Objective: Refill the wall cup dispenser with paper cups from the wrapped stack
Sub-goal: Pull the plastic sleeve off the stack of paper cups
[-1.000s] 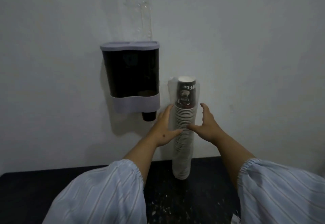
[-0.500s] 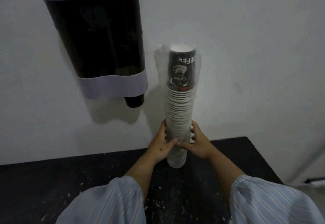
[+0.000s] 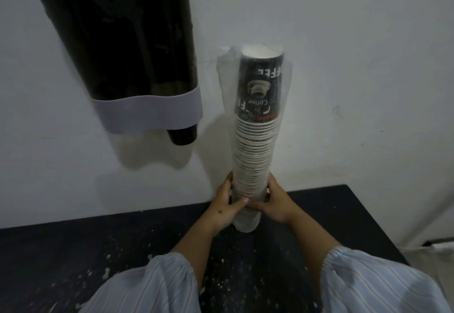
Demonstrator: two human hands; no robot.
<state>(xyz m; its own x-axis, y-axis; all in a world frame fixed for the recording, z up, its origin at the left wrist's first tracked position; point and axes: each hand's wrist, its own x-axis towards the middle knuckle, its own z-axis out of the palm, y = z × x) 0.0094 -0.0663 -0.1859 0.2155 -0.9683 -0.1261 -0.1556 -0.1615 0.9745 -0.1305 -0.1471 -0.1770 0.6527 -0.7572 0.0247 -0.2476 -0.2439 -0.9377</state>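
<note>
Gripping the wrapped stack of paper cups (image 3: 255, 155) low down, left hand (image 3: 227, 204) and right hand (image 3: 275, 202) curled round it from either side, thumbs meeting in front. Standing upright on the speckled black table (image 3: 98, 251) against the white wall (image 3: 356, 67), just right of the dark, smoky-plastic wall cup dispenser (image 3: 127, 42), grey-banded, one cup (image 3: 181, 135) peeking below. Thin, crinkly clear sleeve intact; likely next, peeling it off.

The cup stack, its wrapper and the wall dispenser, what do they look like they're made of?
Cup stack: paper, matte, with white rolled rims and a printed coffee design on the top cup.
Wrapper: thin clear plastic film, hazy and crinkled around the cups.
Wall dispenser: probably plastic, with a glossy dark tinted body showing reflections and a matte pale grey band.
</note>
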